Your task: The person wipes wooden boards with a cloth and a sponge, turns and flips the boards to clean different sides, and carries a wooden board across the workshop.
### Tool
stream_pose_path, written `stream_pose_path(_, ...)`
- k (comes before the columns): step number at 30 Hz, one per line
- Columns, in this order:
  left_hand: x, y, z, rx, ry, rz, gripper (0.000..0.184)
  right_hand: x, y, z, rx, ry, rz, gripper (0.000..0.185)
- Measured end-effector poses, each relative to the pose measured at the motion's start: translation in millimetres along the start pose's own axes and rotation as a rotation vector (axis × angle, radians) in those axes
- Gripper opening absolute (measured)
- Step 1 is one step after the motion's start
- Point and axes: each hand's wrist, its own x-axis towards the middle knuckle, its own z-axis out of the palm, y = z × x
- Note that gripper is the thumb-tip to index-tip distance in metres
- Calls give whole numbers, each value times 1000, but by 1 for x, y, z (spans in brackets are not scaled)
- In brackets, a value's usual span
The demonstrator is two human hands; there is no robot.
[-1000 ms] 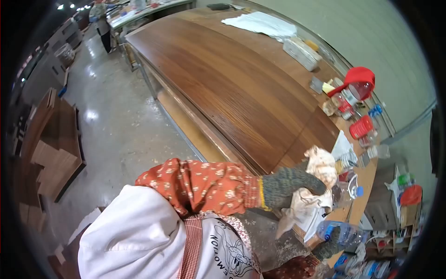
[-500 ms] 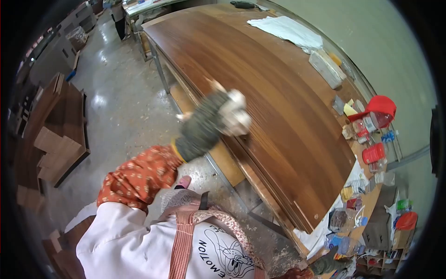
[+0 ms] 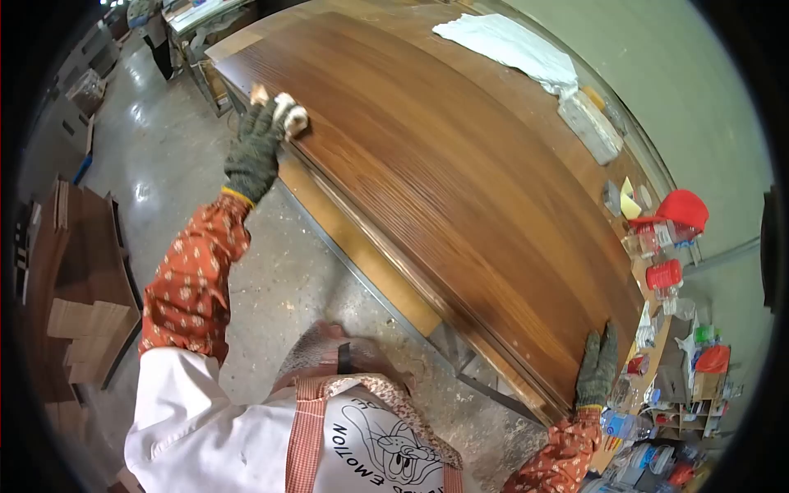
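Observation:
My left hand (image 3: 253, 156), in a dark grey knit glove, is closed on a stained whitish rag (image 3: 289, 117) at the near edge of the brown wood panel (image 3: 427, 189), toward its far left end. My right hand (image 3: 597, 368), gloved the same way, lies flat on the panel's right end with its fingers stretched out and nothing in them. The panel rests on a long workbench (image 3: 403, 23).
A white cloth (image 3: 509, 49) and a pale block (image 3: 590, 127) lie along the wall side. A red cap (image 3: 680, 212), a red-lidded jar (image 3: 664, 275) and bottles crowd the right. Boards (image 3: 90, 329) stand at left. A person (image 3: 152, 33) is far back.
My left hand has moved with the rag from the right end across to the far left edge. My right hand has come up from the bottles onto the panel.

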Motion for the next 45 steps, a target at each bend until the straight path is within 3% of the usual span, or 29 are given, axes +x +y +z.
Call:
stream_pose_path(2,2,-37,13,114,-81,-143,54,0,-7,-4,-57,-33,-8,48)
stream_pose_path(5,-7,-38,48,-452,63,-371,44,-2,-11,-8,-53,-65,12,47)
stream_pose_path(7,-4,-10,32,-934,10,-286,35,0,-13,-6,-42,-94,61,45)
stream_pose_path(8,-7,13,15,-927,-19,-168,31,1,-12,-6,-48,-111,98,45)
stream_pose_path(11,-17,57,-33,-321,-69,61,43,8,20,8,58,-112,146,45)
stream_pose_path(15,-14,-21,11,-172,-125,28,52,5,50,14,308,-79,187,46)
stream_pose_path(18,7,-123,50,-234,-77,-309,40,17,36,15,301,-66,297,48)
stream_pose_path(19,10,-170,74,-205,-89,-244,36,19,23,14,266,-54,359,49)
stream_pose_path(21,23,-232,104,-293,-29,-293,46,22,-9,6,199,-20,490,51)
stream_pose_path(23,38,-256,100,-308,-101,-468,48,20,-35,-2,166,6,580,54)
stream_pose_path(26,48,-281,114,-345,-344,-1123,47,18,-84,-15,123,26,600,56)
stream_pose_path(28,19,-280,142,-205,40,-956,49,25,-146,-24,52,35,590,54)
stream_pose_path(29,9,-273,150,-140,230,-862,49,18,-91,-15,63,-4,474,50)
stream_pose_path(30,23,-232,120,-309,156,-945,47,11,-35,-5,79,-42,356,47)
stream_pose_path(31,13,-209,125,-288,116,-862,43,7,6,3,100,-80,240,45)
stream_pose_path(32,-1,-173,129,-386,352,-576,45,4,48,9,207,-75,277,45)
stream_pose_path(33,8,-132,108,-406,412,-474,52,3,78,14,313,-66,315,45)
stream_pose_path(34,11,-103,83,-453,273,-423,58,-1,72,13,395,-41,354,45)
stream_pose_path(35,10,-66,68,-546,292,-471,54,-1,35,14,609,25,453,45)
stream_pose_path(37,11,-3,34,-601,251,-373,38,0,-25,17,895,157,556,46)
stream_pose_path(40,-5,104,-12,-678,85,-372,42,4,-15,-3,-223,-99,235,44)
stream_pose_path(41,-11,133,-24,-702,43,-328,55,6,-35,-6,-279,-85,246,43)
stream_pose_path(43,-27,174,-39,-765,21,-178,58,5,-38,-5,-239,-42,184,42)
stream_pose_path(45,-28,170,-37,-746,-72,-90,58,8,-41,-5,-204,-42,155,41)
